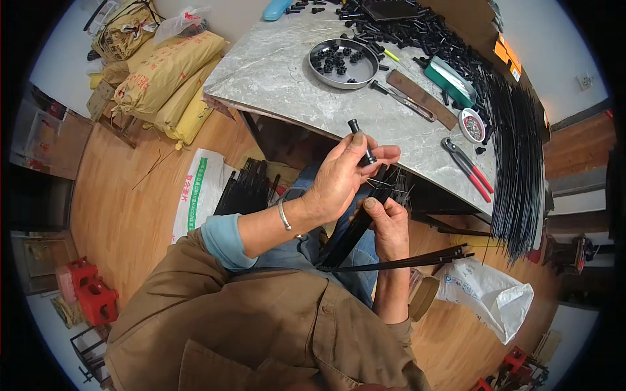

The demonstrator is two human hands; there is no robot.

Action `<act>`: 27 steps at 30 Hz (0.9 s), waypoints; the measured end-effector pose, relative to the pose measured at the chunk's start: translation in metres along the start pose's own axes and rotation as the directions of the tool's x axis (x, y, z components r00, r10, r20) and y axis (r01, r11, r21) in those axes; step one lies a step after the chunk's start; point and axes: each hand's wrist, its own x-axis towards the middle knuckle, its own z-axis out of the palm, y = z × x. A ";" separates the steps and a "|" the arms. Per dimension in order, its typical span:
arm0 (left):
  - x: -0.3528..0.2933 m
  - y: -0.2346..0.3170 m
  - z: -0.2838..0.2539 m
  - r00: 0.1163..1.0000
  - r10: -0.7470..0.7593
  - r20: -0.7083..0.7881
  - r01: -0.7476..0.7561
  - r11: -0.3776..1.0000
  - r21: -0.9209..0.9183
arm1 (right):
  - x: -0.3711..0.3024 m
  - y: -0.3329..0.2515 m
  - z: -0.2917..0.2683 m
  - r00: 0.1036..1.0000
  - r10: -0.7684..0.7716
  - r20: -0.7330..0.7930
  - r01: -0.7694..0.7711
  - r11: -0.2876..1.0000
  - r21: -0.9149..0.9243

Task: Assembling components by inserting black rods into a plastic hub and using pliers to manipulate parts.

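Note:
My left hand (pixel 340 166) pinches a short black spool-shaped piece (pixel 354 125) with flared ends between thumb and fingers, in front of the table's near edge. Below it, my right hand (pixel 390 228) is closed on a bundle of long black rods (pixel 352 240) that slants up from my lap. Thin dark wire ends stick out around the bundle's top, right beneath the spool-shaped piece. Whether piece and rods touch, I cannot tell. More slim black rods (pixel 411 260) lie across my right forearm and point to the right.
On the grey marbled table (pixel 274 72) stands a round metal tin (pixel 343 83) of small black parts. Red-handled cutters (pixel 467 168), a rusty flat bar (pixel 422 99), a green box (pixel 450 83) and long black wires (pixel 518 156) lie right. Yellow sacks (pixel 169 85) are stacked left.

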 end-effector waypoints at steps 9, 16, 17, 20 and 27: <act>-0.002 0.003 0.004 1.000 -0.003 0.019 0.002 0.998 0.068 | -0.001 0.001 0.001 1.000 -0.003 0.005 0.004 1.000 -0.015; 0.001 0.005 -0.001 0.994 -0.078 0.076 0.073 0.996 0.056 | -0.002 -0.004 0.004 1.000 0.006 0.021 -0.006 1.000 -0.006; 0.003 0.007 -0.001 0.994 -0.077 0.076 0.073 0.996 0.057 | -0.002 -0.003 0.003 1.000 0.005 0.022 -0.005 1.000 -0.006; 0.013 0.013 -0.004 0.995 -0.078 0.056 0.071 0.990 0.125 | 0.001 0.000 0.001 1.000 0.016 0.019 -0.016 0.999 -0.033; 0.020 0.017 -0.016 0.982 -0.188 0.026 0.181 0.970 0.159 | 0.001 -0.006 0.006 0.996 0.038 0.083 -0.034 0.998 -0.043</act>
